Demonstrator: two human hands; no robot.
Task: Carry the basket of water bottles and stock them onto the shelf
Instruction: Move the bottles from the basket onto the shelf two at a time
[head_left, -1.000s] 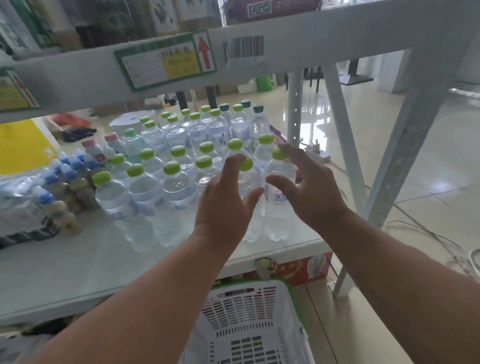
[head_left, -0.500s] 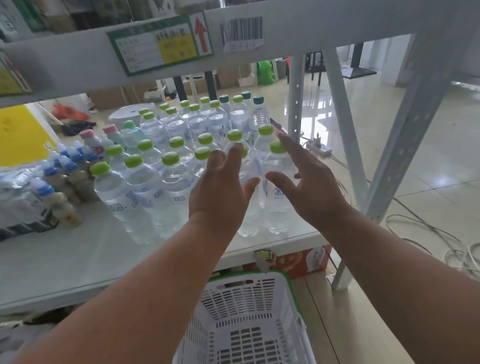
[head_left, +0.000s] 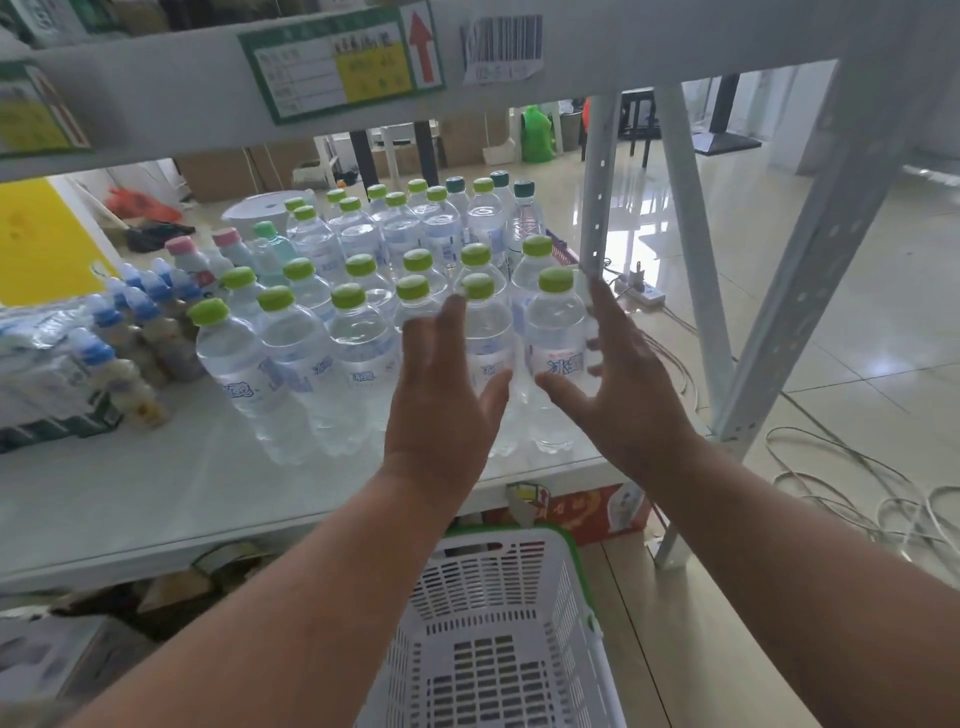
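Head view: shelf post (head_left: 597, 197) (upright) beside water bottles (head_left: 556, 338).

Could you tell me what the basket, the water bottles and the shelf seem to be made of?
Basket: moulded white plastic, judging by its slotted walls and green rim. Water bottles: clear glossy plastic with matte green caps; you see through them. Shelf: pale, smooth and faintly reflective, probably painted metal or laminate.

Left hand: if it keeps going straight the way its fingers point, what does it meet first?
Most likely the front-row water bottle just ahead of the left hand, whose open fingers reach up toward its green cap. Depth is unclear; the fingertips may already touch it.
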